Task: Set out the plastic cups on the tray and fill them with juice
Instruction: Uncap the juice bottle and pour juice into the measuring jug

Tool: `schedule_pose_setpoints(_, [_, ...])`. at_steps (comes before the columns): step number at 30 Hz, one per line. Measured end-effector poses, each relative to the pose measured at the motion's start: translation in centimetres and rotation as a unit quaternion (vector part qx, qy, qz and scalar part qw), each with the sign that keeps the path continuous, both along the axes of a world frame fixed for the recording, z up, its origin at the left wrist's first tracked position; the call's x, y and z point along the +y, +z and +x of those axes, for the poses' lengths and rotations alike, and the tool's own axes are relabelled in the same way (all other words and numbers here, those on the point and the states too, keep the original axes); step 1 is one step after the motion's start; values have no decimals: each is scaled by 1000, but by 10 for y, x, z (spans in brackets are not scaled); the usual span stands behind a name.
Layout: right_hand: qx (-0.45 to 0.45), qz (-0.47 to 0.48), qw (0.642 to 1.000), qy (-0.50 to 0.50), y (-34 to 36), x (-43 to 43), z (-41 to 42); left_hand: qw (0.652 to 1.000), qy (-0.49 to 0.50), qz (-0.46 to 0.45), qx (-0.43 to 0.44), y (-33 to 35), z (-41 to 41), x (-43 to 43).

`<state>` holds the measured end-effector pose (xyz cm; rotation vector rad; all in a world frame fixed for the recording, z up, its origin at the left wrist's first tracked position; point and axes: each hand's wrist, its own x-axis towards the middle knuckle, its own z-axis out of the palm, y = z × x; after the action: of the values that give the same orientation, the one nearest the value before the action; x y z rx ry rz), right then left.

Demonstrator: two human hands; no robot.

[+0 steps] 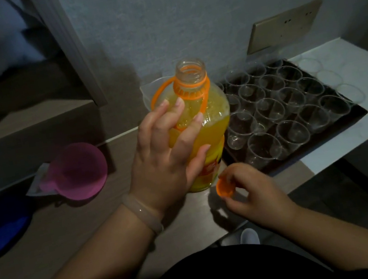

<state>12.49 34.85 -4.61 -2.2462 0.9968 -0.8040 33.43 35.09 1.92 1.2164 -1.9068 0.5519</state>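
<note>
From my remote seat I see the juice bottle standing upright on the brown counter, just left of the tray, its mouth uncovered and the orange juice reaching high into the shoulder. The left hand wraps the bottle's upper body from the near-left side, fingers fanned and curled onto the plastic, two of them lying across the orange carry loop. I read that as a steadying hold that also sets up a lift. The right hand sits low at the bottle's near-right foot, pinching the orange cap between thumb and fingertips just above the counter. My guess is that it is kept there so it can be set down within reach, clear of the pouring path. The clear plastic cups stand packed in rows on the dark tray, rims touching, and all look empty, so setting out seems done and filling not yet started. A few more cups stand off the tray on the white ledge at the far right. A pink scoop-like cup lies well to the left. With the bottle this full and the cups light and crowded, I would tilt slowly and start with the nearest row. A sudden gush could easily tip one cup into its neighbours.
</note>
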Motion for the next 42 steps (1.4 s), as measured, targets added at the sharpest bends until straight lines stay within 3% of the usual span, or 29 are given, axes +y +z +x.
schedule_pose_setpoints(3, [106, -8, 994, 24, -18, -2, -2, 1000, 3, 3, 0, 0, 0, 0])
schedule_pose_setpoints(9, [229, -95, 968, 33, -40, -1, -10, 1000, 1, -1, -2, 0, 0, 0])
schedule_pose_setpoints(19, [336, -147, 930, 1, -36, 5, -1, 1000, -5, -2, -1, 0, 1, 0])
schedule_pose_setpoints(23, [293, -158, 942, -33, -19, 8, -3, 1000, -8, 1, 0, -2, 1, -1])
schedule_pose_setpoints(29, [77, -259, 954, -131, 55, 7, 6, 1000, -20, 14, 9, -1, 1, 1])
schedule_pose_setpoints(32, [7, -302, 947, -110, 96, 7, 16, 999, -18, 28, -2, 0, 3, 4])
schedule_pose_setpoints(36, [20, -321, 946, -37, 122, -11, 35, 998, -43, 44, -3, 1, 7, 6])
schedule_pose_setpoints(42, [55, -325, 943, -31, 116, -27, 40, 994, -58, 71, 58, -13, 15, 14])
